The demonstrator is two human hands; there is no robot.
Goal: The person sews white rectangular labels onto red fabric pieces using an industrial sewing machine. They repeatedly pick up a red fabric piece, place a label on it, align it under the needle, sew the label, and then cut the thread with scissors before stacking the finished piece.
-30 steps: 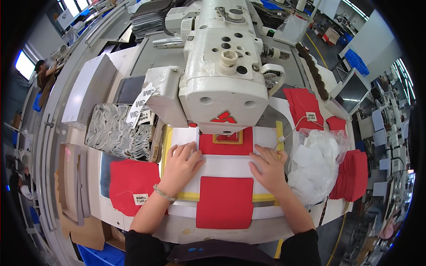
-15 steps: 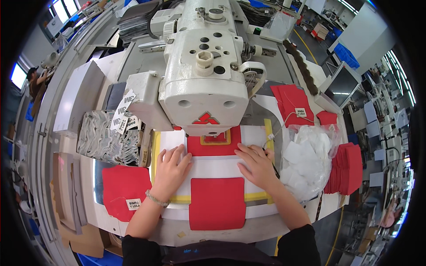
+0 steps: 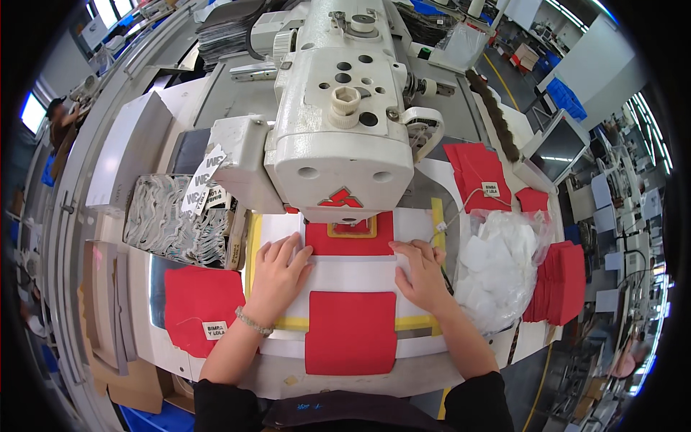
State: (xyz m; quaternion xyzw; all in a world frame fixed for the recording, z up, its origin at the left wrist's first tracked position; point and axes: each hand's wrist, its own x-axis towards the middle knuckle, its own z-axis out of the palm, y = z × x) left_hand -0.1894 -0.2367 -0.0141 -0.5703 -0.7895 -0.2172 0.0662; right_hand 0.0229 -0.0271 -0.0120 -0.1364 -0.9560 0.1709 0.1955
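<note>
My left hand (image 3: 281, 277) rests, fingers apart, on the white template (image 3: 349, 273) with yellow taped edges, left of a red fabric piece (image 3: 349, 245) lying under the yellow clamp frame (image 3: 336, 229) of the white sewing machine (image 3: 335, 155). My right hand (image 3: 421, 277) lies on the template at the right of that piece, fingers bent and apart, holding nothing. A second red piece (image 3: 350, 333) lies lower, between my forearms.
Label box (image 3: 180, 216), white carton (image 3: 129, 151) and red fabric (image 3: 198, 302) sit left. A bag of white pieces (image 3: 497, 266), red stacks (image 3: 561, 281) (image 3: 479, 173) and a screen (image 3: 554, 147) sit right. A co-worker (image 3: 61, 126) is at far left.
My hands stay on either side of the red piece under the machine; my right fingers are slightly more bent. The whole view has shifted somewhat as the camera moved.
</note>
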